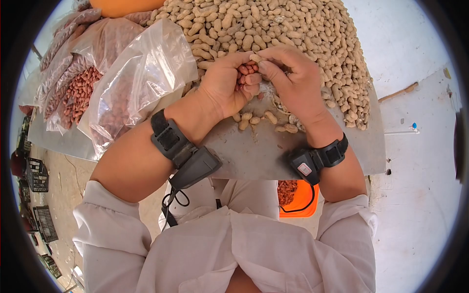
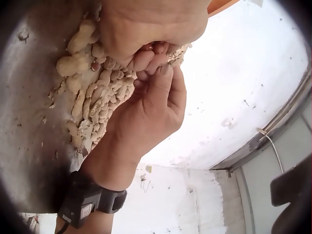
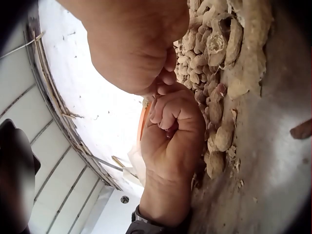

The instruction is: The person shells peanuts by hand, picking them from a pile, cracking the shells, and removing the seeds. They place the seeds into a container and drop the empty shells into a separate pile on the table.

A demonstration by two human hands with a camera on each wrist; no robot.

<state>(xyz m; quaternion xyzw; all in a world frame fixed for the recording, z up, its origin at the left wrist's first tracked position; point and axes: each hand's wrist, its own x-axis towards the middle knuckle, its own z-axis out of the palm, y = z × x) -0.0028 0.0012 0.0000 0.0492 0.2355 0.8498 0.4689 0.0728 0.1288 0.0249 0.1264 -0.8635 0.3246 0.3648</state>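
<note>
Over the grey surface [image 1: 244, 158], the heap of unshelled peanuts [image 1: 293, 24] lies beyond the hands; a clear bag [image 1: 161, 53] crowds the left forearm. The 2 hands meet: the left hand [image 1: 222, 83] curls round red kernels [image 1: 245, 72], the right hand [image 1: 299, 83] pinches 1 peanut [image 1: 255, 57]. Slack left fingers could spill kernels among loose peanuts [image 1: 244, 122] below, probably making them awkward to retrieve.

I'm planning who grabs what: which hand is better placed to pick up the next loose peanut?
Probably the right hand. The left hand is curled round red peanut kernels, which it could spill. The right seems only to pinch an unshelled peanut in its fingertips.
</note>
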